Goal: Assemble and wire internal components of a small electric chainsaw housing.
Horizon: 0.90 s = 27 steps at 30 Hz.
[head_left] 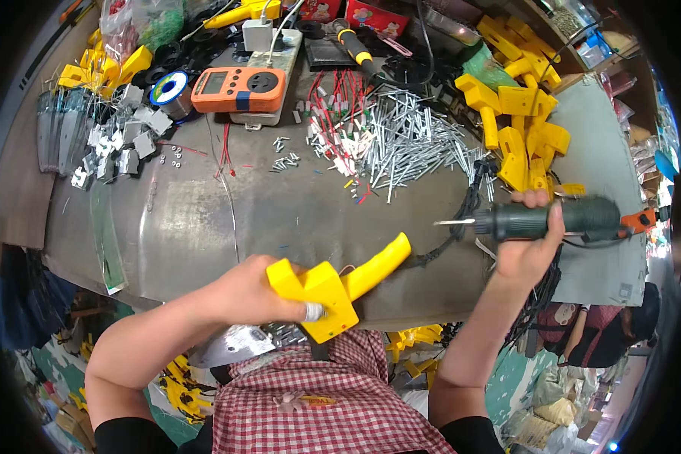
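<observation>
Yellow, blocky, handled housing (331, 293) | left fingers (291, 309) clasp it | right fingers (555, 218) clasp screwdriver (584, 217)

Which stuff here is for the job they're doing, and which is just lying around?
Seems in use:
yellow plastic part, left hand
green power screwdriver, right hand
loose screws, probably

Seems just lying around:
orange meter
wire spool
yellow-and-black handled tool

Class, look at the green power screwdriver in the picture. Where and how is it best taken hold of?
Probably around the thick middle of the green power screwdriver, coming from the near side, where the right hand already holds it. The tool lies crosswise with its thin metal bit pointing left, so a wrap there should keep fingers behind the bit.
</observation>
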Tool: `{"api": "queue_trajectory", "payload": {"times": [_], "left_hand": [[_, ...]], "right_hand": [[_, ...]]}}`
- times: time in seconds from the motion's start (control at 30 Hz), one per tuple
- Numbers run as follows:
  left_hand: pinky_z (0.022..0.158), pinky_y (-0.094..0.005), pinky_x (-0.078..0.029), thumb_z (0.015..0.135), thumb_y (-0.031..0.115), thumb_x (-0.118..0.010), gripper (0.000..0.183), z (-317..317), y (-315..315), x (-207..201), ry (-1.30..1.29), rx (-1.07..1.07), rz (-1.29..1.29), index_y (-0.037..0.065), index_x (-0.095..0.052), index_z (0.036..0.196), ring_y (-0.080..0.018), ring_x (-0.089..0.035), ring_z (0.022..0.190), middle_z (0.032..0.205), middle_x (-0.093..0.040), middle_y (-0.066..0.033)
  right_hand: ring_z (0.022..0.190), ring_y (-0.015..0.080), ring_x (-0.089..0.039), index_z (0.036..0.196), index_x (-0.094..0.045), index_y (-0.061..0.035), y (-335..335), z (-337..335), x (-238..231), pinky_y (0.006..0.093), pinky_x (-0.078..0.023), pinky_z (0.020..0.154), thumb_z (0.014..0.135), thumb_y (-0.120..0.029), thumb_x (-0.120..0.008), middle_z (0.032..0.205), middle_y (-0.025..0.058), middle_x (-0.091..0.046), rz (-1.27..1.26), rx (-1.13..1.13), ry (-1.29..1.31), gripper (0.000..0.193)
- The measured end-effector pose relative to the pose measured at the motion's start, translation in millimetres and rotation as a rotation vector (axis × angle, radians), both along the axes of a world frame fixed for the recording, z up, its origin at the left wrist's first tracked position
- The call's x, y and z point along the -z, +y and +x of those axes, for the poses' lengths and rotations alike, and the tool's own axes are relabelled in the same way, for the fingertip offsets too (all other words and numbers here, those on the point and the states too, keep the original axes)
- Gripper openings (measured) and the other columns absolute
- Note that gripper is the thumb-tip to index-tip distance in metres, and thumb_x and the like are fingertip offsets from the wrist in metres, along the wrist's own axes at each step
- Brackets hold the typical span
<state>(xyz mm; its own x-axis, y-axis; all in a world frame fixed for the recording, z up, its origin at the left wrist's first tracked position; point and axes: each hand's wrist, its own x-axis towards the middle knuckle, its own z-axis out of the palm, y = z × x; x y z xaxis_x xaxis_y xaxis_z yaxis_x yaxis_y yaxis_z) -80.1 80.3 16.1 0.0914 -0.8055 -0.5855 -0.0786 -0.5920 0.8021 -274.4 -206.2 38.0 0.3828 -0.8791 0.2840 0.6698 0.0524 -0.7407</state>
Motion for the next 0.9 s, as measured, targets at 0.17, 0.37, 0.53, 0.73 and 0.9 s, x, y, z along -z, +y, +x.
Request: {"api": "queue_trajectory", "payload": {"times": [0.17, 0.37, 0.53, 0.73, 0.9], "left_hand": [[0.083, -0.0285, -0.047, 0.07, 0.023, -0.079, 0.047, 10, -4, 36, 0.291, -0.207, 0.038, -0.001, -0.063, 0.108, -0.0148, -0.062, 0.09, 0.098, -0.068, -0.007], [0.083, -0.0288, -0.047, 0.071, 0.021, -0.08, 0.047, 13, -7, 33, 0.376, -0.205, 0.009, -0.001, -0.064, 0.108, -0.015, -0.062, 0.089, 0.098, -0.068, -0.0072], [0.083, -0.0291, -0.048, 0.071, 0.02, -0.079, 0.046, 15, -7, 32, 0.368, -0.179, 0.012, -0.001, -0.064, 0.109, -0.0153, -0.062, 0.091, 0.099, -0.068, -0.0074], [0.085, -0.0293, -0.047, 0.072, 0.02, -0.079, 0.048, 10, -6, 35, 0.383, -0.266, 0.034, -0.001, -0.062, 0.112, -0.016, -0.062, 0.091, 0.101, -0.067, -0.0082], [0.082, -0.0293, -0.048, 0.072, 0.019, -0.075, 0.046, 9, -11, 36, 0.522, -0.383, -0.04, -0.001, -0.062, 0.111, -0.0154, -0.062, 0.089, 0.1, -0.067, -0.0087]], "right_hand": [[0.079, 0.0197, -0.052, 0.119, -0.04, -0.0073, 52, 84, 11, 0.0383, -0.046, 0.079, 0.088, -0.015, -0.058, 0.085, 0.0081, -0.052, -0.125, 0.014, 0.135, 0.037], [0.078, 0.0191, -0.055, 0.132, -0.035, -0.0055, 46, 107, 31, 0.0354, -0.046, 0.077, 0.088, -0.011, -0.058, 0.083, 0.0086, -0.054, -0.175, 0.034, 0.173, 0.05], [0.078, 0.0192, -0.053, 0.132, -0.035, -0.0049, 48, 111, 39, 0.0351, -0.046, 0.078, 0.088, -0.011, -0.057, 0.082, 0.0088, -0.053, -0.199, 0.024, 0.197, 0.05], [0.08, 0.0178, -0.047, 0.133, -0.035, -0.0108, 55, 93, 26, 0.0393, -0.042, 0.084, 0.089, -0.017, -0.054, 0.086, 0.0083, -0.051, -0.199, -0.077, 0.083, 0.049], [0.077, 0.0155, -0.048, 0.136, -0.035, -0.0141, 82, 69, 0, 0.0337, -0.039, 0.076, 0.088, -0.024, -0.058, 0.084, 0.0037, -0.051, -0.42, -0.312, -0.054, 0.054]]}}
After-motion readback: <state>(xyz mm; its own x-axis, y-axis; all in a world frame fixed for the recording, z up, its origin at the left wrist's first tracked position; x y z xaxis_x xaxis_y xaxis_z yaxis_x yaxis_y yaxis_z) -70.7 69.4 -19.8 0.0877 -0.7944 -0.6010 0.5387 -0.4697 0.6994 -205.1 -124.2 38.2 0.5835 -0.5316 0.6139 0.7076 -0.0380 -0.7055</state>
